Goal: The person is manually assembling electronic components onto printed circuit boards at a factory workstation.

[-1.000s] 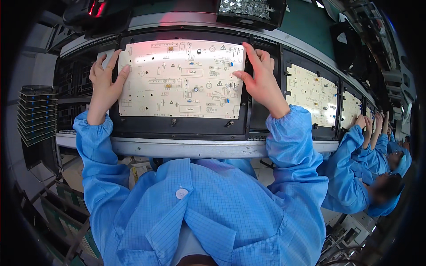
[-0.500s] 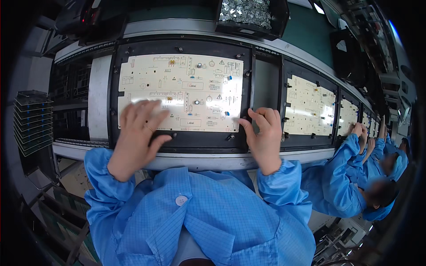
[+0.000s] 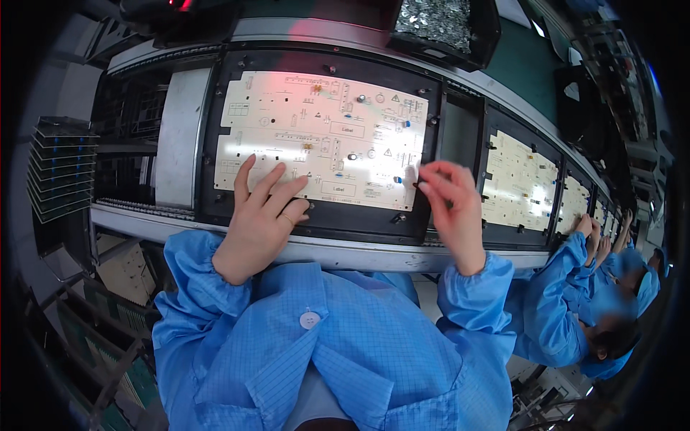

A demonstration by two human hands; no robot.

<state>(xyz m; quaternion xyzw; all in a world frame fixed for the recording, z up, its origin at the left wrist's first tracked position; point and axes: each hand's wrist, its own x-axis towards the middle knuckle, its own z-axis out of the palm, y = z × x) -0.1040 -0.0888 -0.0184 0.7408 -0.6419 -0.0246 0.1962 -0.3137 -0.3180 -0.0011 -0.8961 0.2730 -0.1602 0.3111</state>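
A cream circuit board [image 3: 323, 136] lies in a black carrier frame [image 3: 215, 208] on the conveyor line. My left hand [image 3: 262, 215] rests flat on the board's near left edge, fingers spread. My right hand [image 3: 449, 205] hovers at the board's near right corner with thumb and fingers pinched together; whether a small part sits between them I cannot tell. Both forearms wear blue sleeves.
More boards in carriers [image 3: 517, 190] follow to the right, where a co-worker in blue [image 3: 575, 302] works with hands on the line. A bin of small metal parts [image 3: 438, 21] stands behind the line. A stack of dark trays [image 3: 61, 169] is at the left.
Both hands came down from the board's top corners to its near edge. The left now lies flat on the board; the right lifted and pinched its fingers at the near right corner.
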